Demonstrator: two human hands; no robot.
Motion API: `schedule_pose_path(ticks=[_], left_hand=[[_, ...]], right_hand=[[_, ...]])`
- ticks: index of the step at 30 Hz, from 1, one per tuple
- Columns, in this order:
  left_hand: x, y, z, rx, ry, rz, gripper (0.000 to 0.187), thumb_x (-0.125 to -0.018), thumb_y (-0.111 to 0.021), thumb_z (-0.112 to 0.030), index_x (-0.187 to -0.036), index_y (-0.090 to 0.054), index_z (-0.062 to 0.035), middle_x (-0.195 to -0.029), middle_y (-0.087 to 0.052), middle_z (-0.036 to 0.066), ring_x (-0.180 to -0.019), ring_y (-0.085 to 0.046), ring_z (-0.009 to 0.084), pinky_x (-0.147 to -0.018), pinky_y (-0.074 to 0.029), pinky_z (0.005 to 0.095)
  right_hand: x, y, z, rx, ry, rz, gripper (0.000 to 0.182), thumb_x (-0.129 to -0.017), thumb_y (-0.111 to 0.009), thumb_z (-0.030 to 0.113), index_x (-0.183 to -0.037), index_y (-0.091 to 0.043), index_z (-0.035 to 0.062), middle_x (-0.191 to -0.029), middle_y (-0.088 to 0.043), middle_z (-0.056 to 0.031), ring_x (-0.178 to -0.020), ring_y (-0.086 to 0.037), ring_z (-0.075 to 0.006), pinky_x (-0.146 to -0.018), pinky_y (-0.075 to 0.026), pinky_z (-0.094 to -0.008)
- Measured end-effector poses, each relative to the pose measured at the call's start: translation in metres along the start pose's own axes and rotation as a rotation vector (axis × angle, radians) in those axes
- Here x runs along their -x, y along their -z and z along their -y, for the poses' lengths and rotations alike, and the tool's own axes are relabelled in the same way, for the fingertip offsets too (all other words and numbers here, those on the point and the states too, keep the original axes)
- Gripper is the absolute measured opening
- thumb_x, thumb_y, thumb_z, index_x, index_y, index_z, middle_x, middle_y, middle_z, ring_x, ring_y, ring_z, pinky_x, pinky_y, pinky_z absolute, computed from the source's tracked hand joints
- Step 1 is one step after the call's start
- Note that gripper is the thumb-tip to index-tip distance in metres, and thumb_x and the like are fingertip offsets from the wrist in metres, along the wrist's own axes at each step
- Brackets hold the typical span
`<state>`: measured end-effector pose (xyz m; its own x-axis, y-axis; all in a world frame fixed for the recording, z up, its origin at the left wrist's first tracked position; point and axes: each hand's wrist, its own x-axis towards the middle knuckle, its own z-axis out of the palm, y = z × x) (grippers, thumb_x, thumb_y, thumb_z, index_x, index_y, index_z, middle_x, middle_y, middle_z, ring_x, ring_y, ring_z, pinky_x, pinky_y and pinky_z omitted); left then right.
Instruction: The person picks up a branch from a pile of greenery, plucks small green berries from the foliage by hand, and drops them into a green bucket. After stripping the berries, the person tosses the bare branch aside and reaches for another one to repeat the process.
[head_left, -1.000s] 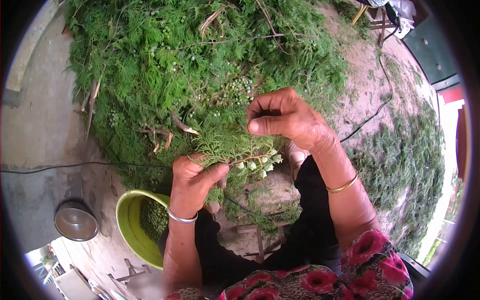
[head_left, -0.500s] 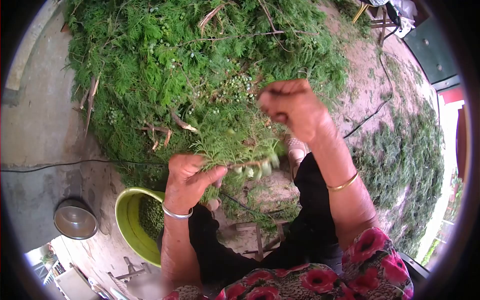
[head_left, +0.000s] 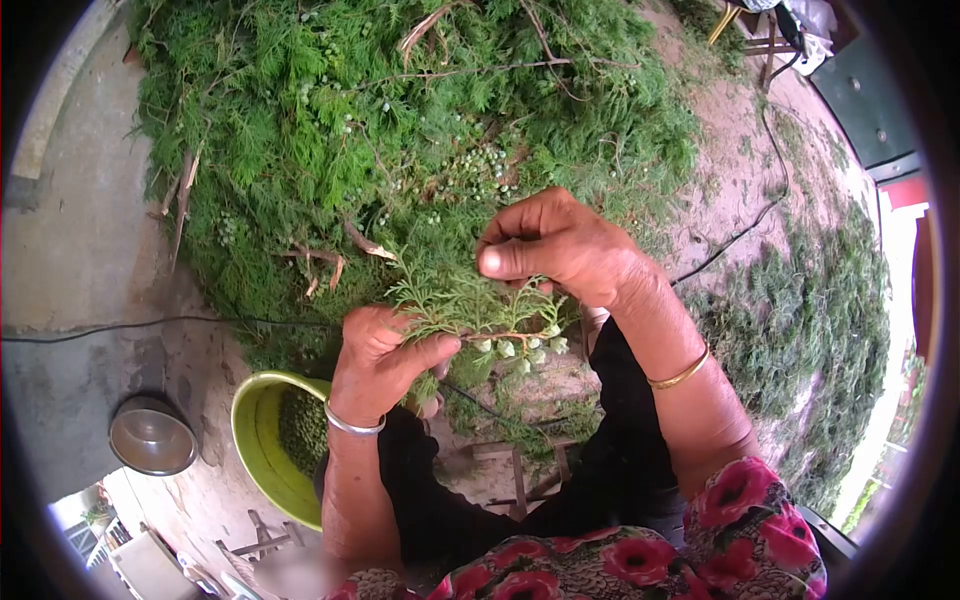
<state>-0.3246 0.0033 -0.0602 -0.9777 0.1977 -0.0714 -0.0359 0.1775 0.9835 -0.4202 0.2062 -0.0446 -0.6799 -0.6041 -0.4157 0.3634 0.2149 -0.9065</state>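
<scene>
My left hand [head_left: 385, 360] pinches the stem of a green cypress sprig [head_left: 470, 315] between thumb and fingers. Pale green cones [head_left: 507, 349] hang in a cluster along the sprig's right end. Just above its foliage is my right hand [head_left: 560, 245], thumb and fingers closed together over the leaf tips. Whatever sits between those fingertips is hidden. Below and left of my left hand stands a yellow-green bucket [head_left: 250, 440], partly filled with small green cones [head_left: 303, 430].
A large heap of cut cypress branches [head_left: 290, 130] spreads ahead, with loose cones [head_left: 480, 170] among them. More greenery [head_left: 800, 340] covers the ground at right. A metal bowl [head_left: 152, 436] sits at left. Dark cables [head_left: 735, 240] cross the floor.
My right hand has come down and left, from above the sprig to its leaf tips. The left hand stays in place, and the sprig is now steadier.
</scene>
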Motion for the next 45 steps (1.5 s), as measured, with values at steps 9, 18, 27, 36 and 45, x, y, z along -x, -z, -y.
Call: schedule_pose_path(ticks=[9,18,27,36,45], left_hand=[[0.004,-0.001,-0.006,0.237,0.108,-0.163,0.007,-0.077,-0.067,-0.004,-0.079,-0.063,0.0018,-0.064,-0.06,0.003,-0.05,-0.054,0.0117,-0.048,-0.043,0.0247],[-0.005,0.004,0.014,0.614,0.04,-0.554,0.006,-0.078,-0.067,-0.004,-0.081,-0.062,-0.0017,-0.065,-0.059,0.004,-0.051,-0.054,0.0136,-0.044,-0.036,0.0227],[-0.011,-0.003,0.018,0.752,0.123,-0.575,0.007,-0.078,-0.068,-0.007,-0.077,-0.063,-0.0031,-0.065,-0.06,0.003,-0.052,-0.055,0.0134,-0.044,-0.036,0.0225],[-0.014,-0.01,0.016,0.625,0.094,-0.643,0.008,-0.079,-0.068,-0.009,-0.076,-0.063,-0.0039,-0.067,-0.061,0.002,-0.053,-0.055,0.0122,-0.044,-0.033,0.0212],[-0.015,-0.026,0.008,0.463,0.116,-0.557,0.008,-0.08,-0.067,-0.009,-0.086,-0.064,-0.0048,-0.075,-0.062,0.0,-0.055,-0.053,0.0104,-0.044,-0.033,0.0199]], right_hand=[[-0.011,0.018,-0.005,-0.694,0.178,-0.346,0.011,-0.08,-0.059,0.006,-0.082,-0.056,-0.0045,-0.077,-0.06,-0.0145,-0.056,-0.051,-0.013,-0.046,-0.038,-0.0229],[-0.006,0.002,-0.006,-0.524,0.265,-0.336,0.017,-0.081,-0.068,0.014,-0.079,-0.058,-0.0006,-0.065,-0.057,-0.0054,-0.051,-0.048,-0.008,-0.041,-0.034,-0.0204],[-0.013,-0.024,-0.016,-0.459,0.24,-0.347,0.019,-0.082,-0.067,0.013,-0.082,-0.059,-0.0044,-0.064,-0.057,-0.0047,-0.049,-0.046,-0.009,-0.045,-0.037,-0.0221],[-0.021,-0.025,-0.023,-0.649,0.252,-0.593,0.019,-0.08,-0.068,0.013,-0.073,-0.056,0.0009,-0.062,-0.055,-0.0032,-0.051,-0.048,-0.0095,-0.046,-0.039,-0.0225],[-0.024,-0.038,-0.015,-0.569,0.153,-0.605,0.021,-0.078,-0.07,0.013,-0.079,-0.057,-0.0037,-0.063,-0.055,-0.0015,-0.05,-0.048,-0.0084,-0.044,-0.042,-0.0217]])
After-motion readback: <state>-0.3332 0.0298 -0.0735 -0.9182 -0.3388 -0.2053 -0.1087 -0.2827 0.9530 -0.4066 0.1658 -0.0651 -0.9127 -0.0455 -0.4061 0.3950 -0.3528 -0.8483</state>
